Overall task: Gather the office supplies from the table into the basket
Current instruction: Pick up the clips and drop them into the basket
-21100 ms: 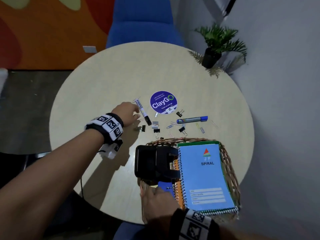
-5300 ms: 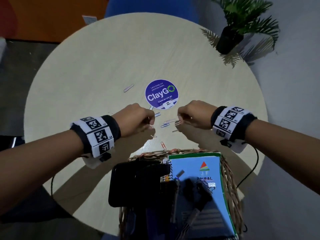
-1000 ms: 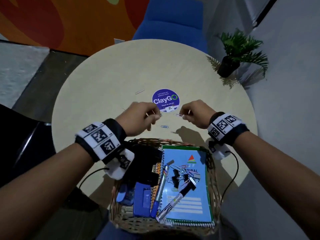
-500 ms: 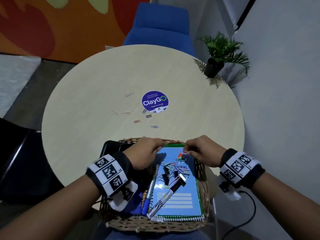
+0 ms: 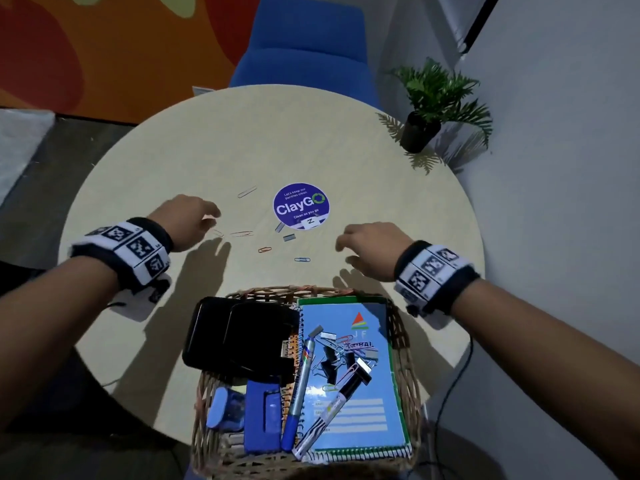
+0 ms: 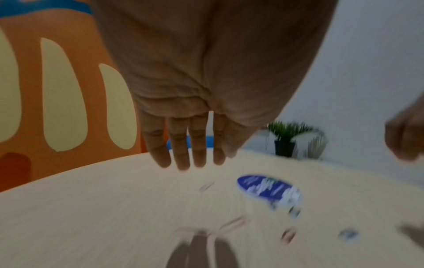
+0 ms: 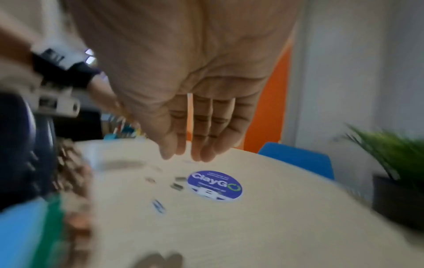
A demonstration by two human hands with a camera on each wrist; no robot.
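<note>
A wicker basket at the table's near edge holds a blue spiral notebook, markers, binder clips, a black hole punch and a blue stapler. Several paper clips lie loose on the round table: a pale one, a pink one, a red one, a blue one, plus two staple strips. My left hand hovers open over the clips at the left, fingers straight. My right hand hovers open to the right of the blue clip, empty.
A round purple ClayGo sticker is stuck mid-table. A small potted plant stands at the far right edge by the grey wall. A blue chair is behind the table. A black cable hangs off the right.
Both hands left the basket, where they dropped paper clips onto the notebook, and moved out over the table with fingers spread and empty.
</note>
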